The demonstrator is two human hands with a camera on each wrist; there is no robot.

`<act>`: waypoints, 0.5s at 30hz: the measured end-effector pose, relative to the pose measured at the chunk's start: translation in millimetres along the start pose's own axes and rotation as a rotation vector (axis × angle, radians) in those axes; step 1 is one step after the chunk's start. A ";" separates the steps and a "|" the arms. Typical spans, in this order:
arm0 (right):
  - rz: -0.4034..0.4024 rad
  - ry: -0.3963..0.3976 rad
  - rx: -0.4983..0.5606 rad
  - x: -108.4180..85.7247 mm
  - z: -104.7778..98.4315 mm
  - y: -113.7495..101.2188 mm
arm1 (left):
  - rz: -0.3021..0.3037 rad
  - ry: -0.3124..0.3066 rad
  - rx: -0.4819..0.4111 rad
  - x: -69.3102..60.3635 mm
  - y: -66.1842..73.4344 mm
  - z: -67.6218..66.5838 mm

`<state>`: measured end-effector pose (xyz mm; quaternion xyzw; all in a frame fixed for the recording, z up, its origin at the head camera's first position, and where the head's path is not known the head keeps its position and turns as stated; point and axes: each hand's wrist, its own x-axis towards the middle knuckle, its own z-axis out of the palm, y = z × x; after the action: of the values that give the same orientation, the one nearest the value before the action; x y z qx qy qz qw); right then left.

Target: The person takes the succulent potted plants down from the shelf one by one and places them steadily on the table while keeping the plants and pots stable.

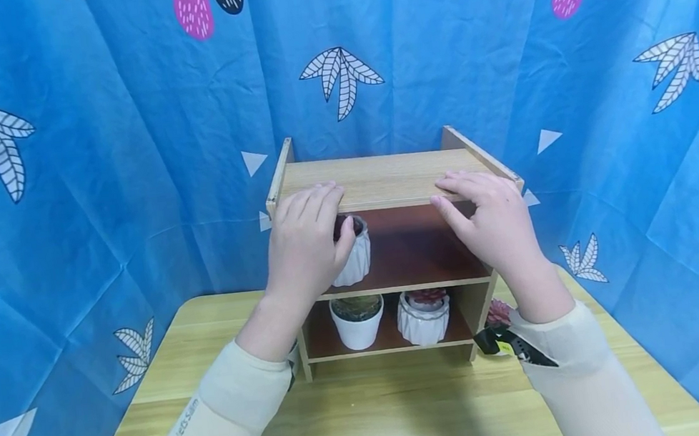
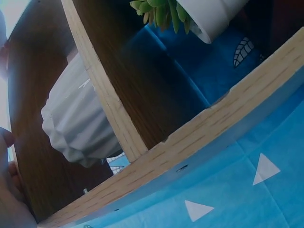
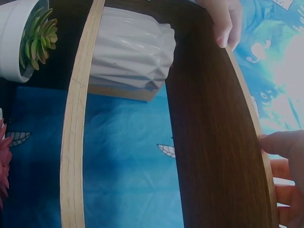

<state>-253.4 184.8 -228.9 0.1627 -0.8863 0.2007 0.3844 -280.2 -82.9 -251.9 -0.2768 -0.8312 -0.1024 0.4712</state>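
Note:
A small wooden shelf stands on the table, with short raised sides around its top board. My left hand rests its fingers on the top board's left part, its thumb in front of the edge. On the right part lie the fingers of my right hand, the thumb touching the front edge. A white ridged pot stands at the upper compartment's left, partly behind my left thumb. Below are a smooth white pot with a green succulent and a ridged white pot with a red plant.
Outside the shelf's right side is a reddish plant, partly hidden by the right wrist strap. Another pot shows at the left side, mostly behind my forearm. Blue patterned curtain surrounds the light wood table.

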 end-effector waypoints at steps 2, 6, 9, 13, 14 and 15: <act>0.007 -0.005 -0.001 -0.2 0.5 -0.1 | -0.003 0.002 0.003 -1.1 0.4 0.5; 0.014 -0.004 -0.002 -0.5 1.2 -0.4 | -0.004 0.005 0.013 -2.9 1.2 0.4; 0.009 0.004 -0.002 -0.8 1.5 -0.1 | 0.005 0.012 0.022 -4.1 1.3 0.6; 0.000 0.014 -0.001 -0.5 2.2 0.7 | 0.013 0.030 0.015 -6.5 1.3 1.4; -0.001 0.015 0.001 -0.3 2.4 1.1 | 0.013 0.035 0.008 -7.5 1.4 1.6; -0.002 0.016 0.001 -0.3 2.7 1.3 | 0.012 0.041 0.003 -8.7 1.4 1.8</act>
<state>-255.4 184.7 -231.1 0.1621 -0.8830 0.2018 0.3915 -277.3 -84.1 -260.3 -0.2789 -0.8200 -0.1042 0.4889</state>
